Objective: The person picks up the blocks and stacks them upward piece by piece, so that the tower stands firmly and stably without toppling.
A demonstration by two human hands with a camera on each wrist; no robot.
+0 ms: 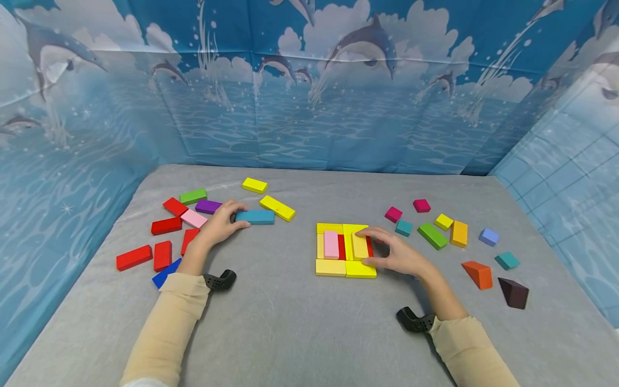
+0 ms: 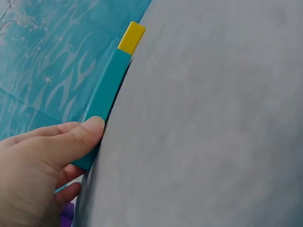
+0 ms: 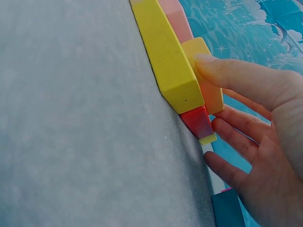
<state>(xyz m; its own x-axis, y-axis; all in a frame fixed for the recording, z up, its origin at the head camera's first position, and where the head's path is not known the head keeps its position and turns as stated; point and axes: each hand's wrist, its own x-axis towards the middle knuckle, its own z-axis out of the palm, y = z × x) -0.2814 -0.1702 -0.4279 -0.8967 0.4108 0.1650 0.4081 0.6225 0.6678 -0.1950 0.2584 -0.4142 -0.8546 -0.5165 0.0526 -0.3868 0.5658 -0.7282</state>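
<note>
My left hand (image 1: 224, 221) pinches one end of a long teal-blue block (image 1: 256, 217) lying on the grey cloth; the left wrist view shows the thumb on the near face of the block (image 2: 106, 87). At the table's middle, several yellow blocks (image 1: 360, 269) form a flat frame with red pieces (image 1: 341, 247) inside and a pink block (image 1: 331, 245) on top. My right hand (image 1: 398, 254) holds a pale yellow block (image 1: 359, 247) between thumb and fingers, on top of that arrangement beside the pink block. In the right wrist view, the thumb lies against this pale yellow block (image 3: 210, 92).
Red blocks (image 1: 134, 257), a purple block (image 1: 208, 206), a green block (image 1: 193, 196) and a blue block (image 1: 166, 273) lie left. Two yellow blocks (image 1: 278, 208) lie beyond the left hand. Right, small cubes (image 1: 403, 228), an orange wedge (image 1: 479, 275) and a dark brown wedge (image 1: 513, 293) are scattered.
</note>
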